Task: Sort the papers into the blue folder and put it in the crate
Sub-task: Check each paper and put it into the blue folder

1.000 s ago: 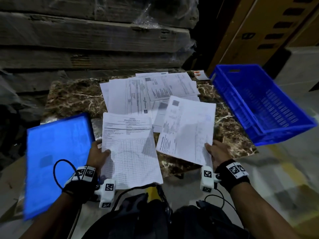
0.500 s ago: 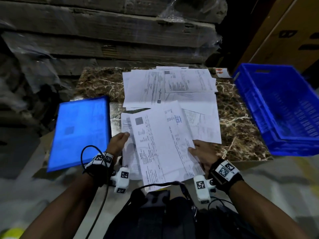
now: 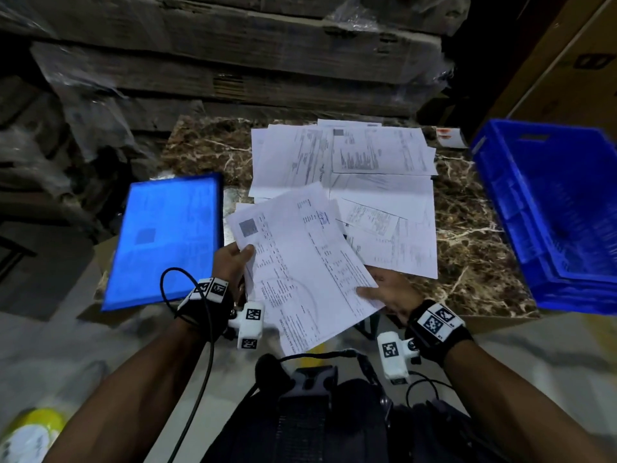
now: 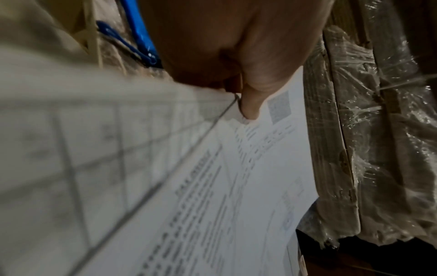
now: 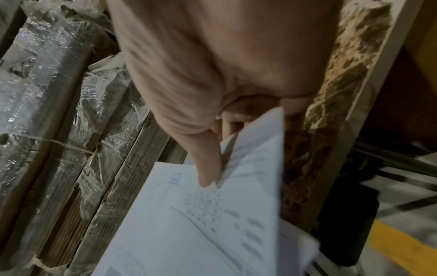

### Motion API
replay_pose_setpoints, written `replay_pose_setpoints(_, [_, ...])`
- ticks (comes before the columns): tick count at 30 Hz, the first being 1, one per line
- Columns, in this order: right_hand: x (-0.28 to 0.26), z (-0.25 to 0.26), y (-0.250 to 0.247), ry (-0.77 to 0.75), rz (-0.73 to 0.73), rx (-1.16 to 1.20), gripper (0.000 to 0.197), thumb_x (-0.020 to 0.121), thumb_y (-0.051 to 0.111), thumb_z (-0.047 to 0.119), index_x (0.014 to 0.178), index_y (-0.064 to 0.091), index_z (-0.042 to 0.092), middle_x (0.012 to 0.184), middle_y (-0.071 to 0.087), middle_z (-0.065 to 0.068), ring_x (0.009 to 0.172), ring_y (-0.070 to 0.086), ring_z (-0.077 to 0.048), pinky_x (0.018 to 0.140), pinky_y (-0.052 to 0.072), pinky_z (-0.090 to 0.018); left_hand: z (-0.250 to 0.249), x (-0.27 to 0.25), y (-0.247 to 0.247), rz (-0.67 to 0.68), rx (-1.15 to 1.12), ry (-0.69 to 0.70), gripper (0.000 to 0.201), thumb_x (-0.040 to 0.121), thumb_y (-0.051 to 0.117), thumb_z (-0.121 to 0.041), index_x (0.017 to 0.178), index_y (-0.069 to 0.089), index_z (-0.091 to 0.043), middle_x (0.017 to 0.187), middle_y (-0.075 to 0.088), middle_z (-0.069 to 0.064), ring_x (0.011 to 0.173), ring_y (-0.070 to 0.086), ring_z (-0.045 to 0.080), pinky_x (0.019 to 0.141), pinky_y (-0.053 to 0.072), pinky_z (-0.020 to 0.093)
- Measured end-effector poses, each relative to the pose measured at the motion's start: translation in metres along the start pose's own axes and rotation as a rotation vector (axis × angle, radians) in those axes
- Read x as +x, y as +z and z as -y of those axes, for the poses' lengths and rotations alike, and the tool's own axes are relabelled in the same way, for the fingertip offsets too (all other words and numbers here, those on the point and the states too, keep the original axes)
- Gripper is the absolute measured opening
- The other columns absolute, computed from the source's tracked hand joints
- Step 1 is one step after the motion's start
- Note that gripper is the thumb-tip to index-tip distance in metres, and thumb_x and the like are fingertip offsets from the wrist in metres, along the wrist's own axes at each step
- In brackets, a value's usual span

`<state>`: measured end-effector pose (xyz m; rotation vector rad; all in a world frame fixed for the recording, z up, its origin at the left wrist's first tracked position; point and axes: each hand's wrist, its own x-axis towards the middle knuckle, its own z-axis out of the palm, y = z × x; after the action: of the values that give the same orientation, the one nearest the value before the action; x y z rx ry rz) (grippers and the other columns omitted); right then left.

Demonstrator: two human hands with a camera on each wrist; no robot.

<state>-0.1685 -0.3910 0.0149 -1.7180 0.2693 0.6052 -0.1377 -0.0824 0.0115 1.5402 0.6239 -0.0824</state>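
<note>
Head view: crate (image 3: 547, 208) is sitting at the table's (image 3: 467, 248) right edge, holding nothing visible. Folder (image 3: 167, 242) is lying closed at near left, overhanging the edge; no sheets seen going in. Loose papers (image 3: 377, 182) are spreading over the far-centre table, most not collected. Both hands are holding a small stack (image 3: 307, 262) above the near edge: left hand (image 3: 232, 265) is pinching its left edge, thumb on top, right hand (image 3: 387, 292) is pinching the right corner likewise. Judging progress: early, gathering underway; filing and crating are left.
</note>
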Motion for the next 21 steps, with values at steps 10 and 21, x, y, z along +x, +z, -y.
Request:
replay_pose_setpoints(10, [0.008, -0.007, 0.018, 0.074, -0.212, 0.168, 0.024, 0.089, 0.062, -0.001, 0.112, 0.063, 0.003, 0.104, 0.069, -0.014, 0.081, 0.068, -0.027, 0.06, 0.059, -0.035, 0.003, 0.024, -0.011, 0.005, 0.294, 0.152, 0.034, 0.081, 0.069, -0.017, 0.106, 0.067, 0.006, 0.106, 0.067, 0.023, 0.095, 0.064, 0.033, 0.079, 0.052, 0.044])
replay_pose_setpoints(21, [0.021, 0.03, 0.007, -0.265, -0.284, -0.164, 0.006, 0.09, 0.061, 0.001, 0.086, 0.062, 0.005, 0.073, 0.057, -0.006, 0.064, 0.052, -0.022, 0.062, 0.042, -0.03, -0.044, 0.028, -0.022, 0.024, 0.861, 0.721, 0.069, 0.076, 0.062, -0.029, 0.137, 0.043, -0.004, 0.144, 0.037, 0.022, 0.136, 0.03, 0.036, 0.112, 0.025, 0.043])
